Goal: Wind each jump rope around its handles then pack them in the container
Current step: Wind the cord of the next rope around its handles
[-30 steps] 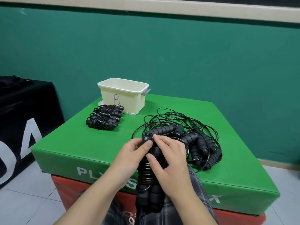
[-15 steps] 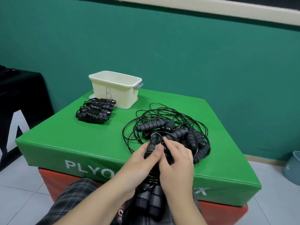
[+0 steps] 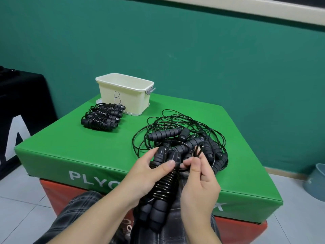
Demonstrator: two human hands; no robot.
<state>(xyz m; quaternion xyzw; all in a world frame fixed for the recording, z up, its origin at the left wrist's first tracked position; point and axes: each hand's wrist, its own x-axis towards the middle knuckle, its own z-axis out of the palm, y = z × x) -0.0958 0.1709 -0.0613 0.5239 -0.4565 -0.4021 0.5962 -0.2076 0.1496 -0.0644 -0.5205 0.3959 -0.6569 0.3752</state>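
Step in hand: winding one jump rope; judged near the end of the wind, since coils already cover the middle of the paired handles and only a short loop of cord is free.
Held rope (image 3: 162, 189): two foam handles side by side, over the lap, near edge of the tabletop just behind; cord wrapped tight round the middle.
Left hand (image 3: 149, 175): fingers curled round the upper part of the bundle, thumb pressed across the front by the handle caps.
Right hand (image 3: 198, 184): thumb and forefinger pinch the free cord loop just beside the caps; other fingers loosely curled, holding nothing I can make out.
Next move (judgement): tuck or lock the loose end so the coils do not spring open, then set the bundle down.
Loose ropes (image 3: 186, 140): tangled heap on the green tabletop (image 3: 105, 147), just beyond the hands; several unwound.
Wound bundles (image 3: 103, 117): stacked further left, just beside the container.
Container (image 3: 125, 93): cream tub marked B, far corner; contents hidden.
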